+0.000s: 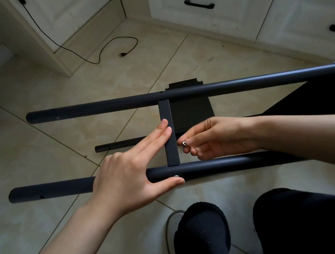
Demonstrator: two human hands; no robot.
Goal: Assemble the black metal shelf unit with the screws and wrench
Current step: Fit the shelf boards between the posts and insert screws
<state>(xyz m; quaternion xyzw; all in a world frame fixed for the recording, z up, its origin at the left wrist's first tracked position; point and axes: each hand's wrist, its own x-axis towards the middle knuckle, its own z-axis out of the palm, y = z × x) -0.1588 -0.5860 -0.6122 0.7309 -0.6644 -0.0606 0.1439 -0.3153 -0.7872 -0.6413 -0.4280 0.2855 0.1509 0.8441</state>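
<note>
Head view: tiled floor [37,158], white cabinets behind, black cable trailing. Shelf frame lying flat: far tube [116,105], near tube [221,165], flat crossbar [166,114] spanning between. Left hand [126,175] spread, fingers flat against crossbar, thumb by screw [176,176] in near tube, presumably steadying joint. Right hand [217,139] pinching small metal fastener [184,143] beside crossbar, likely readying next fixing. Wrench not identifiable.

Dim, soft daylight; sharp focus, wide-angle bending at the edges.

Crossbar [168,133] between far tube [116,105] and near tube [52,190]; short tube [119,144] left, below.
</note>
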